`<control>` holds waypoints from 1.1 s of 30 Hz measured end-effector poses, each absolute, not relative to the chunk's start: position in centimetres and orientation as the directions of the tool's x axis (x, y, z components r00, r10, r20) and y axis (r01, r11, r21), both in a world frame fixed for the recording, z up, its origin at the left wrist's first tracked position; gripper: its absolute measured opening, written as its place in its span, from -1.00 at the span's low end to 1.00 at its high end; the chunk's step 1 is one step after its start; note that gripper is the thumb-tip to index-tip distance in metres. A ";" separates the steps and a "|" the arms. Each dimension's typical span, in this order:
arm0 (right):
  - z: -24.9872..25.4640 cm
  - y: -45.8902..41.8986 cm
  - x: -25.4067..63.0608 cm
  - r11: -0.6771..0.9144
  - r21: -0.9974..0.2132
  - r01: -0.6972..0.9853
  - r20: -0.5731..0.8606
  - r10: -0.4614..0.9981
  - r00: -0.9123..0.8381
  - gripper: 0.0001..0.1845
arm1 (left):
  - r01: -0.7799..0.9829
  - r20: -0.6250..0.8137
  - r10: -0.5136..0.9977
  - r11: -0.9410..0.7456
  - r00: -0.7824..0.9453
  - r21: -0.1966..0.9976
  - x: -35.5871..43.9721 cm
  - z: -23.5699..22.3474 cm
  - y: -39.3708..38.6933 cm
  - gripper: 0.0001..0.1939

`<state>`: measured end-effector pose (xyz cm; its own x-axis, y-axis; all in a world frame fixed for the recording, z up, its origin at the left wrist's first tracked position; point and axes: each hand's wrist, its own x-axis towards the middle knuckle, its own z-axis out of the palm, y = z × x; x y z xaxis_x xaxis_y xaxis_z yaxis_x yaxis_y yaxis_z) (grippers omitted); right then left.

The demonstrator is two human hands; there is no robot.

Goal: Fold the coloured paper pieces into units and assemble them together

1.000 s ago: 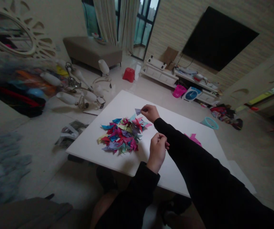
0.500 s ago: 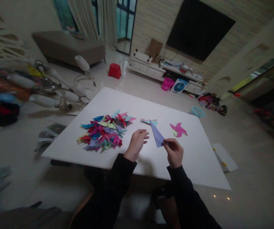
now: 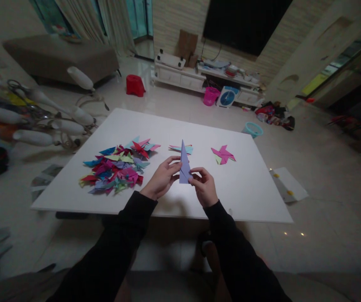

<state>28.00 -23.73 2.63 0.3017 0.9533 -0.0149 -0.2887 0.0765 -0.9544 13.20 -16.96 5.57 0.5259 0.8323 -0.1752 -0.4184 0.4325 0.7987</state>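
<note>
A folded purple paper [image 3: 184, 167], long and narrow with a pointed top, stands nearly upright between my hands above the white table [image 3: 246, 188]. My left hand [image 3: 165, 175] pinches its left edge. At its lower right edge, my right hand [image 3: 204, 184] grips it with thumb and fingers. Behind the paper's tip lies a small stack of folded papers [image 3: 174, 148], partly hidden. A pink and light green pinwheel-shaped paper piece [image 3: 223, 154] lies to the right. Left of my hands spreads a heap of many-coloured folded paper pieces [image 3: 117, 165].
Beyond the table are a red stool [image 3: 135, 85], a pink bin [image 3: 211, 96], a blue and white fan [image 3: 227, 97] and a turquoise basket [image 3: 252, 129]. A lamp with several white shades [image 3: 35, 137] stands close to the table's left side.
My left hand has closed on the purple paper, which only the right hand held before. The paper has turned from slanting to nearly upright. The camera view has shifted.
</note>
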 end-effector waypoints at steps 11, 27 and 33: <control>4.1 -24.6 27.8 0.003 -0.926 -0.378 -0.081 0.976 0.204 -0.80 | -0.437 -0.127 0.803 0.441 0.583 0.784 13.6 6.0 -18.3 -0.54; 4.8 -24.0 28.7 0.136 -0.984 -0.119 0.081 0.921 0.382 -0.67 | -0.204 -0.030 0.806 0.186 0.591 0.961 14.0 5.8 -18.6 -0.64; 4.8 -24.1 28.9 0.122 -0.985 -0.121 0.071 0.932 0.356 -0.71 | -0.229 -0.041 0.798 0.222 0.602 0.948 14.0 5.8 -18.6 -0.62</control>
